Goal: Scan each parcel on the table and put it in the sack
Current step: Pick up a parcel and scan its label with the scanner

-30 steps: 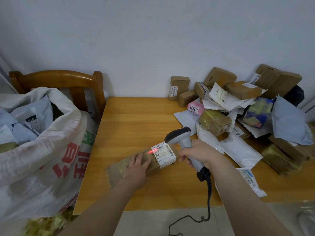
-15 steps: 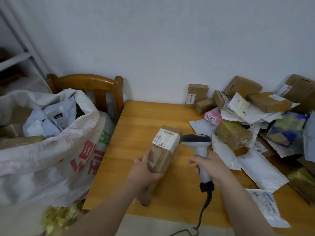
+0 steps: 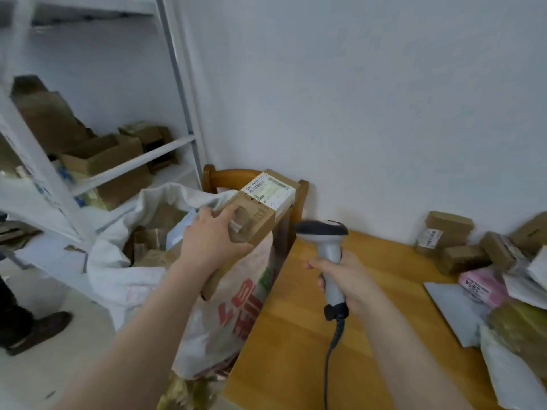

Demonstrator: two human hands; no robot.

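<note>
My left hand [image 3: 211,236] grips a long brown cardboard parcel [image 3: 257,211] with a white label on its far end, holding it tilted in the air over the right side of the open white sack [image 3: 142,270]. The sack stands left of the wooden table [image 3: 299,335] and holds several parcels. My right hand [image 3: 344,276] holds the grey barcode scanner [image 3: 325,235] upright above the table's left part, its cable hanging down. A heap of boxes and mailer bags [image 3: 485,279] lies at the table's right end.
A wooden chair [image 3: 228,176] stands behind the sack against the white wall. White metal shelving [image 3: 127,164] with cardboard boxes fills the left side. Another person's dark shoe [image 3: 38,329] is on the floor at the far left.
My left hand has lifted the labelled parcel off the table and carried it left, up over the sack. The view has swung left. The scanner has stayed in my right hand above the table.
</note>
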